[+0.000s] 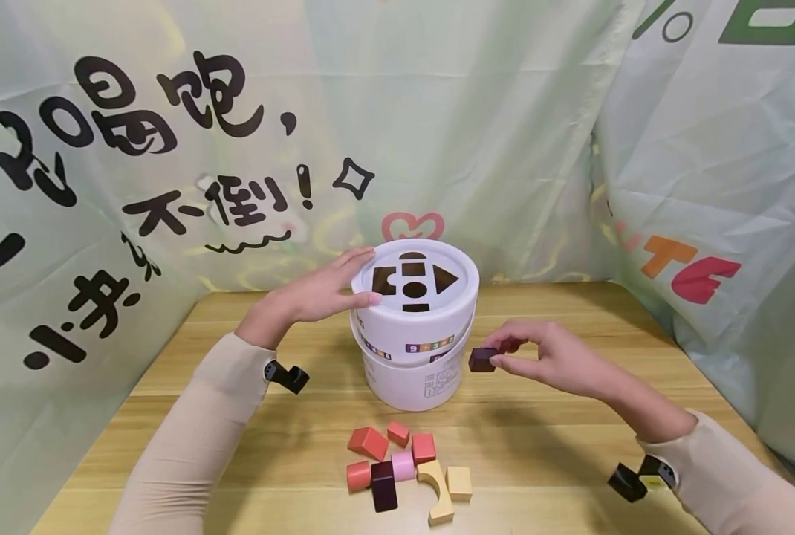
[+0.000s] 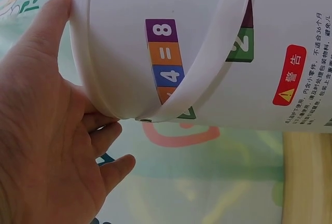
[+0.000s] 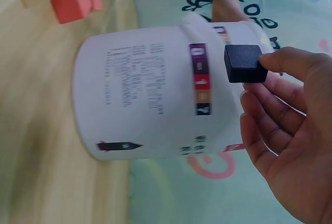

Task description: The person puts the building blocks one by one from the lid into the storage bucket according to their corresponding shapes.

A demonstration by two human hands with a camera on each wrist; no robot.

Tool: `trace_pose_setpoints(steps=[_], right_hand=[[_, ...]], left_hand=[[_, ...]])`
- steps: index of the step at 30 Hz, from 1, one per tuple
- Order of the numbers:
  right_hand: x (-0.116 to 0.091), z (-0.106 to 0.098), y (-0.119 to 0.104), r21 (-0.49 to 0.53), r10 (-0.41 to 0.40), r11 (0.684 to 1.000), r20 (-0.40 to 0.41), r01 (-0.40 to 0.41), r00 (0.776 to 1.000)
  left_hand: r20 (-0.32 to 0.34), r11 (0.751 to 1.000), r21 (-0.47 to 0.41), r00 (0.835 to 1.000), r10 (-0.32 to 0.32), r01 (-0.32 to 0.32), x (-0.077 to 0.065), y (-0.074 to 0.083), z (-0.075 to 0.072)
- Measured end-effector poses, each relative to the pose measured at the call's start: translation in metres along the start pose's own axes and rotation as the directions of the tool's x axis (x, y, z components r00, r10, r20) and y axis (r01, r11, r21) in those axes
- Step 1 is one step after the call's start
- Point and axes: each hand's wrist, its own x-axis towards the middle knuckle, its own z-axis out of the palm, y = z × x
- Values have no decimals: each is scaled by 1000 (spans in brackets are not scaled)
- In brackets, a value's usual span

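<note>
Your right hand (image 1: 554, 357) pinches a dark block (image 1: 482, 360) between thumb and fingers, above the tabletop (image 1: 270, 461) and just right of the white shape-sorter bucket (image 1: 411, 379). Your left hand (image 1: 313, 291) rests loosely extended against the rim of the lid (image 1: 443, 302), thumb across its edge. Nearer you, clustered on the tabletop, lie a wooden arch (image 1: 443, 496), a pale cube (image 1: 460, 484), a second dark block (image 1: 384, 490), a pink cylinder (image 1: 403, 466), a red cylinder (image 1: 359, 476) and other red blocks (image 1: 368, 443). Printed cloth (image 1: 504, 148) hangs behind.
</note>
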Motion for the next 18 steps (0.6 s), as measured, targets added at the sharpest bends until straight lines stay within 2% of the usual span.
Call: trace_pose_setpoints(steps=[5, 12, 18], right_hand=[[10, -13, -11, -27, -29, 999, -14, 28, 999], [31, -29, -25, 6, -64, 998, -62, 64, 996], [52, -33, -33, 31, -14, 999, -99, 17, 995]], left_hand=[[0, 1000, 4, 1000, 2, -2, 0, 0, 1], [-3, 1000, 3, 1000, 12, -12, 1, -1, 1], [-1, 1000, 7, 1000, 4, -4, 1, 0, 1]])
